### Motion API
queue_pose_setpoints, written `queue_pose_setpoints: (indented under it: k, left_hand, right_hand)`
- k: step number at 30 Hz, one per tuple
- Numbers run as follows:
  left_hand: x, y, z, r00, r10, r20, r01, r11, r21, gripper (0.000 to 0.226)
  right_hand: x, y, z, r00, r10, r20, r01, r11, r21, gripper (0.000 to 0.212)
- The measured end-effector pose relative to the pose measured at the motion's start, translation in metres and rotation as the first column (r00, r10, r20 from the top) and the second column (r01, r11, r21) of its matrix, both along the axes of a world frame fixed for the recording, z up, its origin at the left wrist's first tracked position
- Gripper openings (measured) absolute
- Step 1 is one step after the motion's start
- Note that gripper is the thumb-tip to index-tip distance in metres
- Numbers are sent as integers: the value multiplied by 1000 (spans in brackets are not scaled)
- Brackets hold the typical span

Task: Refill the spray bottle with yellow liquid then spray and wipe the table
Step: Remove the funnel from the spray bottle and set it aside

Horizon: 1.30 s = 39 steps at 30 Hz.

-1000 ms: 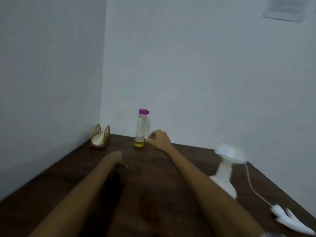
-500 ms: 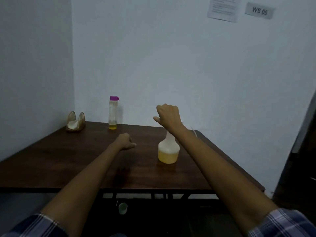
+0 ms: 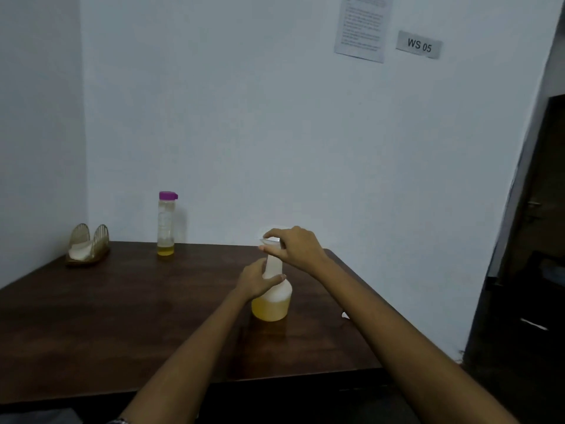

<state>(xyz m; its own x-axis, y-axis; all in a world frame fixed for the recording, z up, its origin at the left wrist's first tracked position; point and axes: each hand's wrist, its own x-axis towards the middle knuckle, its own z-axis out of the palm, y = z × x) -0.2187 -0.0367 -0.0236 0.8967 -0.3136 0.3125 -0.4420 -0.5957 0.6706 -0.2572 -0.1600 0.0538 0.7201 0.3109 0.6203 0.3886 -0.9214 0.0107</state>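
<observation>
A white spray bottle (image 3: 271,307) stands on the dark wooden table (image 3: 122,316), its lower part filled with yellow liquid. A white funnel (image 3: 270,241) sits in its neck. My left hand (image 3: 256,280) is wrapped around the bottle's neck. My right hand (image 3: 295,246) grips the funnel's rim from above. A tall clear bottle (image 3: 166,223) with a purple cap stands at the table's far edge with a little yellow liquid at its bottom. The spray head is mostly hidden behind my right forearm; only a white tip (image 3: 345,315) shows.
A golden napkin holder (image 3: 88,244) with white napkins sits in the far left corner by the walls. A sheet of paper (image 3: 362,26) and a "WS 05" sign (image 3: 419,45) hang on the back wall. A dark doorway (image 3: 532,240) lies to the right.
The view has pulled back from the table. My right hand left the purple-capped bottle and came to the funnel. My left hand moved right and closed around the spray bottle's neck.
</observation>
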Motion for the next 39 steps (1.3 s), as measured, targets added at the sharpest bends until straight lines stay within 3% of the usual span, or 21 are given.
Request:
queue_pose_setpoints:
  k: [4, 8, 11, 14, 16, 19, 22, 29, 35, 39]
  left_hand:
    - [10, -9, -4, 1000, 23, 12, -22, 1000, -19, 48]
    - [18, -9, 1, 999, 45, -25, -44, 999, 32, 52]
    - [19, -10, 3, 998, 65, -23, -64, 996, 57, 54]
    - [19, -10, 3, 997, 76, -32, -74, 995, 65, 55]
    - [19, -10, 4, 996, 79, -40, -76, 994, 75, 55]
    - [20, -10, 5, 996, 82, -42, -78, 993, 87, 52]
    - [19, -10, 5, 995, 84, -47, -79, 993, 88, 50]
    - [18, -11, 6, 995, 83, -62, -79, 995, 69, 51]
    - [21, -10, 4, 996, 76, -56, -72, 995, 62, 52]
    - [21, -10, 3, 995, 78, -54, -74, 995, 68, 54]
  right_hand:
    - [3, -16, -1, 999, 38, -7, -36, 973, 228, 38]
    - [3, -30, -6, 997, -38, -62, 64, 860, 507, 40]
    - [2, -32, 0, 960, 72, -272, 148, 694, 705, 46]
    - [-3, -31, 13, 856, 224, -466, 278, 559, 781, 60]
    - [-4, -28, 23, 822, 315, -475, 297, 474, 829, 60]
    - [0, -28, 31, 852, 335, -402, 278, 361, 890, 47]
    - [0, -28, 36, 827, 265, -495, 363, 420, 832, 27]
    - [1, -28, 38, 822, 236, -517, 395, 418, 818, 6]
    - [2, -30, 34, 819, 283, -499, 395, 352, 848, 8]
    - [-2, -29, 34, 822, 262, -507, 380, 412, 828, 9]
